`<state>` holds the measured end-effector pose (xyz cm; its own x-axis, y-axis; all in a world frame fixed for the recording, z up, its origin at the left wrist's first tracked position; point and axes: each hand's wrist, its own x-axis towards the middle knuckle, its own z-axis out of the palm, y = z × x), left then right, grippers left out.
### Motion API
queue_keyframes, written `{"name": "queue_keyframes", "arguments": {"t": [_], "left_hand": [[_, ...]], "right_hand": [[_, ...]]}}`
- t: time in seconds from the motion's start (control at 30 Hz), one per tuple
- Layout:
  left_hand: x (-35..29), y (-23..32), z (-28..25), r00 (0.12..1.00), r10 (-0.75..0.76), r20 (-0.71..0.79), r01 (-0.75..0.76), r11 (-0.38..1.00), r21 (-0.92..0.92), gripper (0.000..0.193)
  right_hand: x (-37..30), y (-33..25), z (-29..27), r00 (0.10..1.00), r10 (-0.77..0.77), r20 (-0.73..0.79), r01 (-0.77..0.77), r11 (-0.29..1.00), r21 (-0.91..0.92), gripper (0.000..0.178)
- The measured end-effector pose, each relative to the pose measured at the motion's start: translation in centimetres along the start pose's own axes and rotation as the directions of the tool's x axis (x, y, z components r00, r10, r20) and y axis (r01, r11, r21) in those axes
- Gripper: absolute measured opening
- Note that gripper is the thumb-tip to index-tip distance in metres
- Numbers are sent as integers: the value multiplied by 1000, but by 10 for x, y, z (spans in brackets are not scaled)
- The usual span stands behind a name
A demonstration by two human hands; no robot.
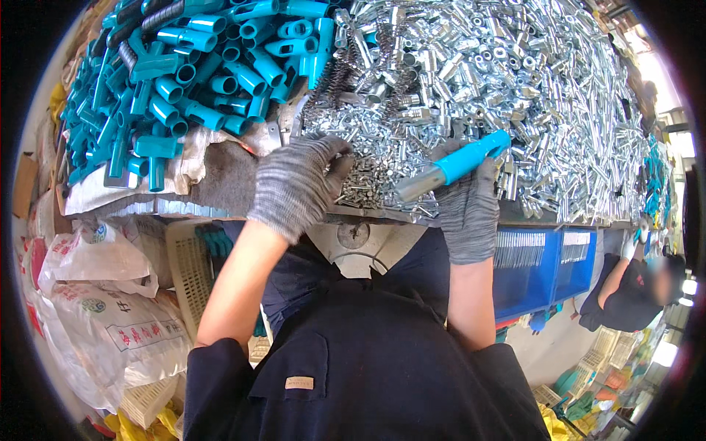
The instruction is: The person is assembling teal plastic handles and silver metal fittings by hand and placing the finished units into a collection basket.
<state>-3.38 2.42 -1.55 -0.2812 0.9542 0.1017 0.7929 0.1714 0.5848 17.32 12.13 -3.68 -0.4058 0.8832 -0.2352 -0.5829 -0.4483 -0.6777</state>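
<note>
- Your right hand (471, 209), in a grey knit glove, is closed around a teal plastic handle with a silver metal tube end (452, 167), holding it slanted just above the worktop (228, 184).
- Your left hand (294, 184), gloved alike, has its fingers curled down into the pile of small silver screws (364, 180); whether it grips any you cannot tell.
- A heap of teal plastic sleeves (184, 73) lies to the left, well apart from the handle.

Gloves (294, 184) on both hands: grey with fine darker streaks. Held tube (450, 166): bright blue sleeve, silver metal end. Plastic sleeves (191, 73), upper left of the frame: teal. Metal parts (500, 81), upper right: shiny silver. Bins (544, 272), right: blue. Sacks (110, 309), lower left: white with red and green print. Jacket (368, 367): dark navy.
</note>
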Motion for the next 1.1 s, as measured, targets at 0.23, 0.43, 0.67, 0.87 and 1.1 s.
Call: {"name": "queue_keyframes", "arguments": {"t": [0.23,0.43,0.67,0.87,1.1], "left_hand": [[12,-13,20,999,33,-12,-30,979,200,17],[4,0,7,983,-56,-177,-37,875,-483,15],[-5,32,-13,987,-101,124,152,832,-534,21],[-1,22,-5,972,-63,225,202,706,-678,26],[13,1,-10,994,47,101,-33,991,-132,24]], "right_hand": [[-20,14,23,955,278,101,-282,959,26,51],[-25,17,27,918,350,184,-312,927,-208,50],[-25,23,26,945,202,257,-24,828,-561,59],[-29,23,18,930,217,297,-41,863,-503,58],[-25,8,28,984,117,132,-25,833,-553,49]]}}
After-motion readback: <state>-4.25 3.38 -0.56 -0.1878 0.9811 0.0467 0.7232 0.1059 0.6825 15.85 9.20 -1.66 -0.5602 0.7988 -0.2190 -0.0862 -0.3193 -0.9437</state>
